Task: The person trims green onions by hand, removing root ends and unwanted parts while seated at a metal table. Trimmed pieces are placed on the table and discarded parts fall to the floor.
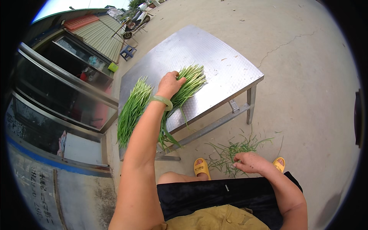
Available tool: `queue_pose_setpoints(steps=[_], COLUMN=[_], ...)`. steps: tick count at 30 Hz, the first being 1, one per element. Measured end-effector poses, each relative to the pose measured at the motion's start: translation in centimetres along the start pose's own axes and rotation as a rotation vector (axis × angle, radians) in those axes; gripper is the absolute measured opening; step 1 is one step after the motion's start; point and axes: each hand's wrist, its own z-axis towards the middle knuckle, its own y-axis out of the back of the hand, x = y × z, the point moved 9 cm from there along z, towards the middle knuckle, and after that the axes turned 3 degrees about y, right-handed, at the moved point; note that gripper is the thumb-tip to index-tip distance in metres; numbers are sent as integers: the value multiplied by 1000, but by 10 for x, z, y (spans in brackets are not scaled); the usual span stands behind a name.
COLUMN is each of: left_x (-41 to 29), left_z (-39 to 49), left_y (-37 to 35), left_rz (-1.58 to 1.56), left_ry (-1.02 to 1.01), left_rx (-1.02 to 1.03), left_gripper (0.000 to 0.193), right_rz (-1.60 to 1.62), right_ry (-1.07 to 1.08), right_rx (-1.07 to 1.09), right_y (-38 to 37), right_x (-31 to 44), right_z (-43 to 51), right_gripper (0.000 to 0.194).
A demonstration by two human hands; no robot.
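My left hand (170, 84), wearing a pale green bangle (162, 101), is on the right bundle of garlic chives (193, 79), thumb and fingers around some of its pale stem ends. Its long green leaves hang over the near edge of the metal table (198, 43). A second bundle of garlic chives (133, 112) lies to the left, partly behind my forearm. My right hand (249, 162) is above my lap, thumb and curled fingers slightly apart, nothing visible between them. Below and beyond it, loose green trimmings (235, 152) are scattered on the ground.
My feet, in yellow slides (202, 166), flank the trimmings. Glass-fronted cabinets (66, 89) stand along the left. Farther off are a blue plastic stool (127, 52), a yellow-green bucket (113, 67) and a parked scooter (139, 17). A crack (283, 44) crosses the concrete.
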Motion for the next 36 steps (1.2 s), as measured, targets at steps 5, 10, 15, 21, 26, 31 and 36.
queue_pose_setpoints(steps=[5,10,15,21,26,31,36], left_x=[13,5,22,39,50,54,57], left_z=[14,14,19,20,17,16,10], left_y=[-14,-12,-29,6,2,15,33], left_rz=[-108,-84,-53,-328,-966,-1062,-1173], left_ry=[131,45,186,217,333,310,304], left_rx=[93,62,192,-112,-54,-49,100], left_gripper=[24,20,26,16,9,8,4], right_rz=[20,-10,-18,-51,-76,-100,-216], right_ry=[2,16,23,14,29,27,44], right_rx=[-8,-6,-10,7,12,27,4], right_y=[0,-3,-5,-6,-7,-14,-2], right_x=[-4,-5,-6,-6,-5,-14,2], right_z=[1,3,4,3,2,4,1], right_gripper=[33,33,33,33,33,33,29])
